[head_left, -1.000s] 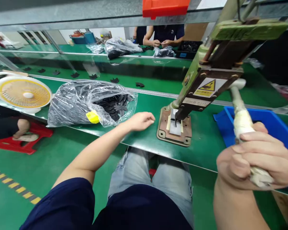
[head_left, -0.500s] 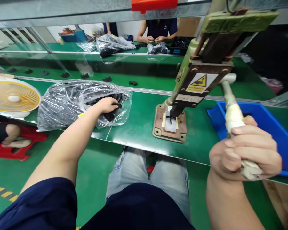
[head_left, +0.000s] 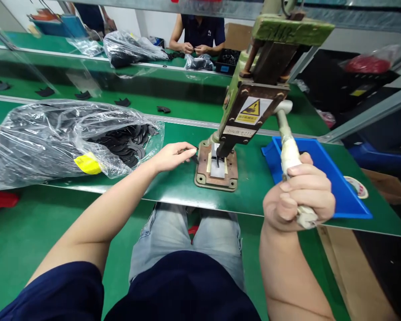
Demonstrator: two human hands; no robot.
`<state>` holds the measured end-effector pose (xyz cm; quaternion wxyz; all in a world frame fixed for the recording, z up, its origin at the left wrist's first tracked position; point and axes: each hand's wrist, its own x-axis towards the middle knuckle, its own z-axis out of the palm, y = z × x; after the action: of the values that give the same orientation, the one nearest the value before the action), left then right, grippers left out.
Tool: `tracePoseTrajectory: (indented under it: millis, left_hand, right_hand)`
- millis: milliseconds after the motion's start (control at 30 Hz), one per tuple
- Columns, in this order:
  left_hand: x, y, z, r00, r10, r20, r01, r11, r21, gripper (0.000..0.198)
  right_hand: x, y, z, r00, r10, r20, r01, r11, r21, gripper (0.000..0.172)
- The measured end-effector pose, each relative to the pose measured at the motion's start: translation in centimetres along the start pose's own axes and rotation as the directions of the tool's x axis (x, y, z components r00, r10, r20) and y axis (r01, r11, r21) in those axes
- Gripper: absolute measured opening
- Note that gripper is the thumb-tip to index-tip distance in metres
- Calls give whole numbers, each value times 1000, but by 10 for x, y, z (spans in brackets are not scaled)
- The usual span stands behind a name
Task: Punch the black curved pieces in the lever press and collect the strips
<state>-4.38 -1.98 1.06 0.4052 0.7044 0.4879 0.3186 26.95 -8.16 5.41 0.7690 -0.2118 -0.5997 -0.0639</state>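
In the head view, my left hand [head_left: 174,156] pinches a small black part [head_left: 194,158] at the left edge of the hand press base [head_left: 202,176]. Most of that part is hidden by my fingers. My right hand [head_left: 300,196] is wrapped round the taped press lever [head_left: 289,149], which is raised on the right side. Below the press ram [head_left: 226,148], a pale metal plate [head_left: 217,170] lies on the base. To the left, a clear plastic bag [head_left: 43,138] lies with its mouth open, showing many curved black pieces [head_left: 127,145].
A blue bin [head_left: 341,187] stands right of the press, with a tape roll [head_left: 357,187] beside it. Several black pieces [head_left: 122,102] lie in a row on the strip behind. Across the bench a co-worker [head_left: 203,38] handles something small, near bags and a black crate [head_left: 227,60].
My left hand has come out of the bag with a black part and moved right to the press base. The right hand stays on the lever. The view has shifted rightward.
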Motion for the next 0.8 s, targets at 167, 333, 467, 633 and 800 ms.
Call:
tracePoseTrajectory:
  millis: [167,333,467,633,800]
  left_hand:
    - [30,-5,35,985,-106,-134,78,977,-198,41]
    - [45,1,53,982,-190,-23,172,931,-322,25]
    - [50,1,59,978,-208,-10,198,945,-261,27]
    - [54,2,60,975,-221,-9,214,955,-204,28]
    - [57,7,58,964,-264,24,264,944,-197,37]
  right_hand:
    - [0,-6,-1,999,30,22,-30,1000,-1,43]
    - [1,-7,-2,999,35,37,-35,999,-1,42]
    - [0,-7,-2,999,31,38,-30,998,-48,45]
    - [-1,-4,0,1000,17,0,-17,1000,-13,47]
    - [-2,-1,3,999,27,-45,-26,1000,17,43]
